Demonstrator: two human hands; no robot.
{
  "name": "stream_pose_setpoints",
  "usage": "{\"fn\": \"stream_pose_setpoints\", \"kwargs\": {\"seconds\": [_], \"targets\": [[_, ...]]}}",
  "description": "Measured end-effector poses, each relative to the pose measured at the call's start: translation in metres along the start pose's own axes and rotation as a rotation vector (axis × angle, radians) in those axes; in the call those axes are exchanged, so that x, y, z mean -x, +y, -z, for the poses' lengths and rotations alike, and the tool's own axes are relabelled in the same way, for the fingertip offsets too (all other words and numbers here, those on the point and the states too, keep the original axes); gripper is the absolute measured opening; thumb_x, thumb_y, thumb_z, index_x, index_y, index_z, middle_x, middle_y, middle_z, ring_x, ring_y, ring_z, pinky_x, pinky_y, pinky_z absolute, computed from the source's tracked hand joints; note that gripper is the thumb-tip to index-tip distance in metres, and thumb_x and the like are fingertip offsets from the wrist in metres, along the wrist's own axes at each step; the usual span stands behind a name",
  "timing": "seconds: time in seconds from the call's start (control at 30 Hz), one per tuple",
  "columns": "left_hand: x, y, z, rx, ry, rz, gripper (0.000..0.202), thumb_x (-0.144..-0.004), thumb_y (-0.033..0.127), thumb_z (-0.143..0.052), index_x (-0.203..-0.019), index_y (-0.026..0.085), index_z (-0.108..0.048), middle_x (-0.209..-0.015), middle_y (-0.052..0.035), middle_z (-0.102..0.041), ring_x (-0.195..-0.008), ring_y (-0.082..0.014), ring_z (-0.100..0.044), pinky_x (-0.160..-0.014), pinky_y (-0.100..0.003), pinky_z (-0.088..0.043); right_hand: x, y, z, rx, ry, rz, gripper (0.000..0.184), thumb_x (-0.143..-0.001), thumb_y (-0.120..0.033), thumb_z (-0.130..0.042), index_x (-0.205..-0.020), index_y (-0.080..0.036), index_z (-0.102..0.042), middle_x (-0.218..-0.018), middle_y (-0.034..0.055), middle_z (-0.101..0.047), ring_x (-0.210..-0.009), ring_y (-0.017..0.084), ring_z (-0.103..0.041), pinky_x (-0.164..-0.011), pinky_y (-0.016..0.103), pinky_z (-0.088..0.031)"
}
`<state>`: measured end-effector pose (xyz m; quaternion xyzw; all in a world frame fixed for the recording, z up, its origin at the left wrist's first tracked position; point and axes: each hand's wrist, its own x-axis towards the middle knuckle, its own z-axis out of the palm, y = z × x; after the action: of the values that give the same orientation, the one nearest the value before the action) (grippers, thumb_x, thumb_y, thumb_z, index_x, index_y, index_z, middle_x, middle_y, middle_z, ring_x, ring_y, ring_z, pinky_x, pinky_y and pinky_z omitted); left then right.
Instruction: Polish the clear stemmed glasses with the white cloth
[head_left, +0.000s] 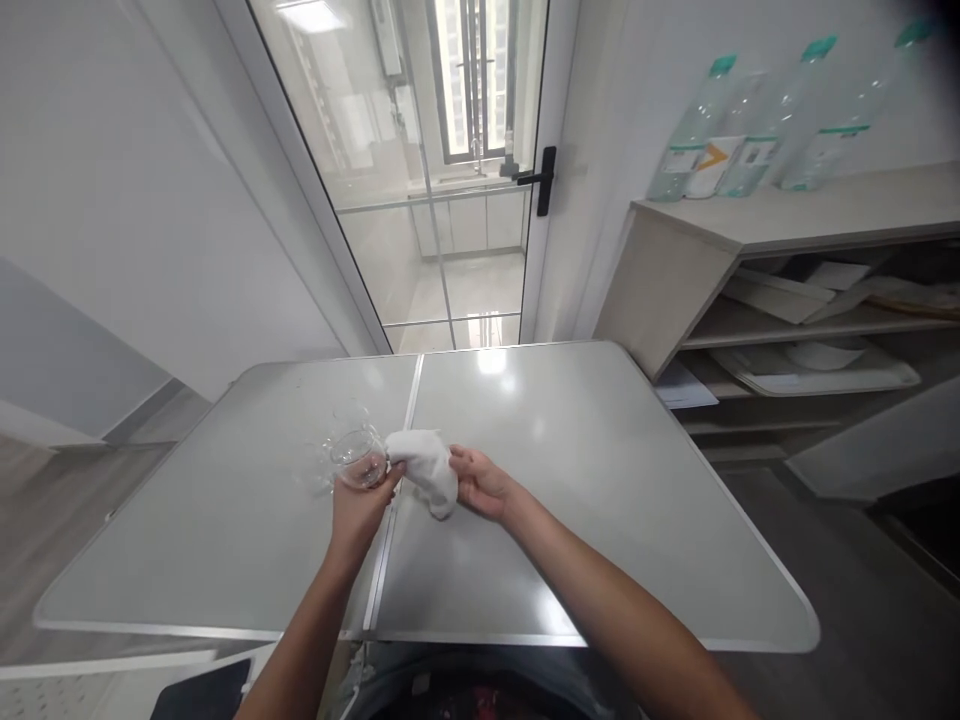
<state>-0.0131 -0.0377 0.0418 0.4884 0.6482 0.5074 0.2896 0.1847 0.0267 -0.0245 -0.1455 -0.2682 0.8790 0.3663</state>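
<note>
My left hand (361, 508) is closed around a clear glass cup (358, 452), held above the folding table (600, 480) left of its centre seam. The left thumb and fingertips also meet the edge of a white cloth (429, 462). On the cloth's other side, my right hand (484, 484) grips it with bent fingers, so the cloth hangs bunched between both hands. Behind and left of the cup more clear glassware (319, 465) shows faintly on the tabletop; its shapes are too transparent to tell apart.
A glass door (487, 230) with a black handle (546, 182) stands beyond the table. To the right, a wooden shelf unit (675, 250) carries several clear bottles (765, 140) with green caps on top. Papers and trays (817, 365) lie on its shelves.
</note>
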Motion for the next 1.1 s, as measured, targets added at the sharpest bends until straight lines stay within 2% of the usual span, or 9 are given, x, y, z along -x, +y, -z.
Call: {"fn": "stream_pose_setpoints", "kwargs": {"seconds": [0.13,0.23,0.43,0.53,0.63,0.73,0.83,0.93,1.1], "targets": [[-0.011,-0.001,-0.005,-0.061,-0.096,-0.025,0.037,-0.076,0.041,-0.079,-0.063,0.02,-0.051,-0.053,0.0062,-0.047,-0.048,-0.0102,-0.047,-0.046,-0.021,-0.039,0.004,0.004,-0.005,0.016,-0.103,-0.154,0.046,-0.064,-0.02,-0.091,-0.103,-0.01,-0.07,-0.089,0.0077,-0.075,-0.08,0.018,-0.069,-0.079,0.03,-0.053],[-0.021,-0.007,-0.006,-0.134,-0.213,-0.044,0.037,-0.077,0.046,-0.077,-0.065,0.019,-0.055,-0.053,0.0052,-0.049,-0.048,-0.0113,-0.048,-0.046,-0.022,-0.038,0.001,0.004,-0.009,-0.019,-0.087,-0.061,0.048,-0.063,-0.016,-0.087,-0.108,-0.012,-0.07,-0.097,0.0089,-0.077,-0.088,0.022,-0.071,-0.083,0.031,-0.054],[-0.054,-0.01,-0.036,-0.304,-0.484,-0.2,0.045,-0.098,0.059,-0.047,-0.091,0.02,-0.067,-0.068,-0.0007,-0.063,-0.064,-0.018,-0.06,-0.062,-0.027,-0.047,-0.007,-0.029,0.005,0.164,0.622,0.525,0.034,-0.069,-0.022,-0.077,-0.101,-0.016,-0.069,-0.095,0.0065,-0.077,-0.088,0.024,-0.069,-0.082,0.035,-0.055],[-0.069,-0.015,-0.062,-0.44,-0.515,-0.396,0.038,-0.097,0.056,-0.053,-0.102,0.022,-0.067,-0.079,-0.003,-0.07,-0.07,-0.0205,-0.064,-0.069,-0.029,-0.047,0.002,-0.042,0.012,0.328,0.756,0.658,0.027,-0.075,-0.022,-0.075,-0.1,-0.019,-0.067,-0.099,0.0038,-0.074,-0.095,0.022,-0.064,-0.085,0.031,-0.05],[-0.075,-0.029,-0.079,-0.549,-0.395,-0.528,0.04,-0.088,0.055,-0.067,-0.111,0.022,-0.068,-0.092,-0.0066,-0.074,-0.073,-0.0222,-0.067,-0.068,-0.03,-0.045,0.013,-0.042,0.011,0.91,0.686,0.694,0.012,-0.08,-0.02,-0.068,-0.091,-0.02,-0.064,-0.083,0.0009,-0.066,-0.079,0.019,-0.058,-0.08,0.031,-0.046],[-0.071,-0.046,-0.082,-0.593,-0.343,-0.601,0.036,-0.088,0.054,-0.068,-0.1,0.021,-0.072,-0.084,-0.0079,-0.073,-0.07,-0.0223,-0.067,-0.062,-0.028,-0.042,0.022,-0.041,0.007,1.187,0.509,0.569,0.024,-0.081,-0.019,-0.063,-0.105,-0.021,-0.059,-0.084,-0.0008,-0.06,-0.075,0.018,-0.053,-0.081,0.032,-0.045],[-0.063,-0.054,-0.08,-0.567,-0.371,-0.655,0.044,-0.087,0.06,-0.069,-0.108,0.021,-0.073,-0.084,-0.0092,-0.075,-0.071,-0.0225,-0.069,-0.062,-0.028,-0.042,0.031,-0.05,0.004,1.123,0.351,0.461,0.046,-0.097,-0.03,-0.052,-0.142,-0.023,-0.043,-0.118,0.0071,-0.064,-0.104,0.022,-0.059,-0.098,0.038,-0.044],[-0.057,-0.054,-0.081,-0.504,-0.434,-0.683,0.056,-0.083,0.067,-0.07,-0.114,0.02,-0.073,-0.084,-0.011,-0.075,-0.073,-0.023,-0.07,-0.066,-0.028,-0.046,0.041,-0.059,0.005,1.067,0.236,0.329,0.064,-0.104,-0.042,-0.047,-0.162,-0.028,-0.023,-0.155,0.0102,-0.047,-0.144,0.025,-0.04,-0.119,0.042,-0.028],[-0.055,-0.053,-0.085,-0.447,-0.594,-0.637,0.06,-0.078,0.07,-0.073,-0.111,0.02,-0.074,-0.086,-0.0118,-0.074,-0.075,-0.0223,-0.07,-0.07,-0.028,-0.048,0.057,-0.054,0.016,1.06,0.156,0.342,0.066,-0.104,-0.047,-0.049,-0.164,-0.028,-0.027,-0.151,0.0057,-0.054,-0.142,0.025,-0.047,-0.121,0.041,-0.029]]}}
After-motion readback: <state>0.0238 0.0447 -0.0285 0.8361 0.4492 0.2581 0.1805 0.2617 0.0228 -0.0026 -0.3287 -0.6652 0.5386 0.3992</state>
